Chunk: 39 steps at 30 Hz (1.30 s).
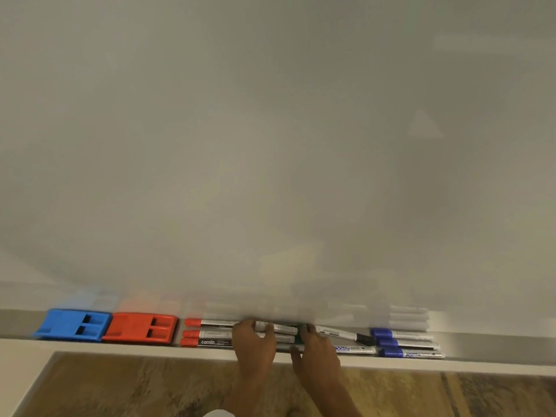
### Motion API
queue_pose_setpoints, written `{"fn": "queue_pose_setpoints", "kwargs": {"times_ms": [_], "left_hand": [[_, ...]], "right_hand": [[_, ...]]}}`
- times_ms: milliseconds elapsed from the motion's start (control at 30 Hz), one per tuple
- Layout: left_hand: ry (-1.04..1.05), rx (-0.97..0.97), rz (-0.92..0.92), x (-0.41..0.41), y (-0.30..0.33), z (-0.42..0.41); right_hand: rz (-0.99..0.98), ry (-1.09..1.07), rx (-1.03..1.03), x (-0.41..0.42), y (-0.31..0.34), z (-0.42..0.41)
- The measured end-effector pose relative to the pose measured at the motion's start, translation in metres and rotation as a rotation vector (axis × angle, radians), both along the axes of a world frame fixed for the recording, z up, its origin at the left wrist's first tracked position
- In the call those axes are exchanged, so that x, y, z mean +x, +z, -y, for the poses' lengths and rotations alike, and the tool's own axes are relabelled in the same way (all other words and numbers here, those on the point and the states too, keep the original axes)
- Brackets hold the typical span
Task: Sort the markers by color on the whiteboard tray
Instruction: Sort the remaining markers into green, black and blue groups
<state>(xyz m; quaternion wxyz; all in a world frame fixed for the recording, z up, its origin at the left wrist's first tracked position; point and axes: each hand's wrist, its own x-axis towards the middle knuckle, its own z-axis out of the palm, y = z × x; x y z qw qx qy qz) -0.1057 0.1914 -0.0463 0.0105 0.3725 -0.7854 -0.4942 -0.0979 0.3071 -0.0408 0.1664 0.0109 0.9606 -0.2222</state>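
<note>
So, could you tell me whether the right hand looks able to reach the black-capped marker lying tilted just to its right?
Probably yes. The right hand already rests on the tray beside the black-capped marker, whose capped end lies uncovered, short of the blue markers. Nothing appears to block it.

Whiteboard tray (496, 344): blue eraser (72, 325), red eraser (141, 328), red-capped markers (207, 333), seemingly black-capped marker (340, 334), blue-capped markers (406, 344).

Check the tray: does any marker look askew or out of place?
Yes. The black-capped marker by the right hand lies tilted across the tray, while the red-capped markers and blue-capped markers lie parallel.
</note>
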Motion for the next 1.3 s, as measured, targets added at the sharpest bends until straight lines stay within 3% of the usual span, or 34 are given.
{"fn": "queue_pose_setpoints", "kwargs": {"times_ms": [100, 333, 567, 700, 800, 867, 1033, 1200, 1300], "left_hand": [[-0.067, -0.092, 0.039, 0.002, -0.005, 0.002], [0.004, -0.021, 0.021, -0.006, -0.003, 0.01], [0.067, 0.271, 0.159, -0.01, -0.018, 0.016], [0.137, 0.512, 0.132, -0.012, -0.006, 0.017], [0.096, 0.558, 0.116, -0.012, 0.002, 0.016], [0.068, 0.52, 0.112, -0.01, 0.005, 0.015], [-0.048, 0.19, 0.02, 0.0, 0.009, 0.006], [-0.102, 0.043, -0.099, 0.001, 0.025, -0.008], [-0.102, 0.005, -0.109, 0.001, 0.031, -0.013]], "right_hand": [[-0.006, 0.004, 0.004, -0.001, 0.001, 0.0], [-0.013, -0.007, 0.005, -0.001, 0.003, 0.0], [-0.017, 0.005, 0.03, -0.001, 0.005, -0.002], [-0.029, 0.003, 0.044, -0.001, 0.003, -0.003], [-0.062, -0.002, 0.039, -0.001, 0.003, -0.005], [-0.09, 0.004, 0.032, 0.0, 0.001, -0.005], [-0.138, 0.014, 0.126, 0.001, -0.008, -0.007], [-0.25, 0.123, 0.247, -0.001, -0.001, -0.002], [-0.363, 0.177, 0.221, -0.003, -0.003, 0.003]]}}
